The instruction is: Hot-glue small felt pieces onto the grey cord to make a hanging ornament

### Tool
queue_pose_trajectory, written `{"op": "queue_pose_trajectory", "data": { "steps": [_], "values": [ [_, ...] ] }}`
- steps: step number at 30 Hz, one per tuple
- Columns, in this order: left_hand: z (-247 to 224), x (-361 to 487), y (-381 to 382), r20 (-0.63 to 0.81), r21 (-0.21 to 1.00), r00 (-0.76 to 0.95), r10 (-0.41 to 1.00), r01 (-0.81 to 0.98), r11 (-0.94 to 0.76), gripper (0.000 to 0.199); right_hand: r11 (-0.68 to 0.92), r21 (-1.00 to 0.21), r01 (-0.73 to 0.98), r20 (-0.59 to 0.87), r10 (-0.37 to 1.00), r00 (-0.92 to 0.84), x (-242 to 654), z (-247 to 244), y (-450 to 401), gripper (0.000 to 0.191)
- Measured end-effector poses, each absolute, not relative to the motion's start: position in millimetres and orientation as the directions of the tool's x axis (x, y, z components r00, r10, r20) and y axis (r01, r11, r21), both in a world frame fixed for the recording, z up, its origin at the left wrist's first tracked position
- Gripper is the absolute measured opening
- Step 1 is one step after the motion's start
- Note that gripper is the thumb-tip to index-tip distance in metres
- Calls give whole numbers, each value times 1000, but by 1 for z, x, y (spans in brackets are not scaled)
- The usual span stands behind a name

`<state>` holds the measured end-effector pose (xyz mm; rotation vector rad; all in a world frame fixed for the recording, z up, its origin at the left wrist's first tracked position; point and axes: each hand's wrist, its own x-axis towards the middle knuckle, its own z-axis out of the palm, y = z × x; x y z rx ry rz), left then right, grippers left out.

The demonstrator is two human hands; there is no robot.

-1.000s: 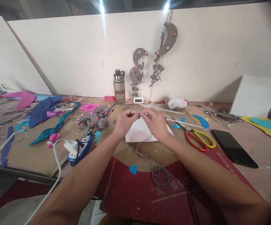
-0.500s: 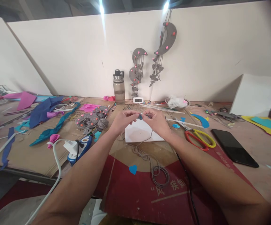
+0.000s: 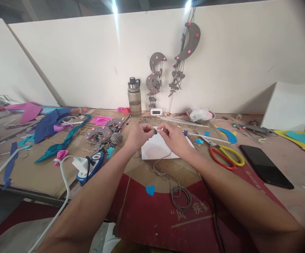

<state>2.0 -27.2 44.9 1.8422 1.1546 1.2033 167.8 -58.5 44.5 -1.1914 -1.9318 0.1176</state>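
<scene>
Over a white sheet (image 3: 152, 151), my left hand (image 3: 141, 137) pinches a small dark grey-blue piece (image 3: 155, 132) between thumb and forefinger. My right hand (image 3: 172, 140) is closed in a pinch right beside that piece; what its fingertips grip is too small to make out. Thin grey cord (image 3: 163, 172) runs from beneath the right hand, across the sheet's front edge, to a loose coil (image 3: 181, 198) on the cardboard (image 3: 147, 225). A blue paper heart (image 3: 150, 190) lies left of the coil.
Red-and-yellow-handled scissors (image 3: 223, 156) and a black phone (image 3: 265, 167) lie to the right. A white plug (image 3: 81, 164) rests on a blue-and-white device (image 3: 95, 163) at left, near grey felt pieces (image 3: 99, 133). A water bottle (image 3: 134, 100) stands behind; grey moon hangings (image 3: 193, 40) adorn the board.
Both hands have shifted slightly left, and their fingertips have parted a little. The dark piece now shows more clearly at the left fingertips.
</scene>
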Motion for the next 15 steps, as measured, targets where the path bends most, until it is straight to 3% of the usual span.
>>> {"op": "queue_pose_trajectory", "data": {
  "steps": [6, 12, 15],
  "values": [
    [40, 0, -17, 273, 951, 83, 959, 127, -282, 14, 542, -501, 675, 587, 785, -196, 163, 44, -61, 15],
    [32, -13, 3, 209, 972, -94, 973, -87, -217, 18, 538, -529, 656, 563, 801, -204, 161, 57, -70, 19],
    [34, -23, 8, 184, 953, -160, 970, -213, -216, 19, 529, -608, 592, 512, 831, -216, 163, 68, -75, 21]
  ]
}}
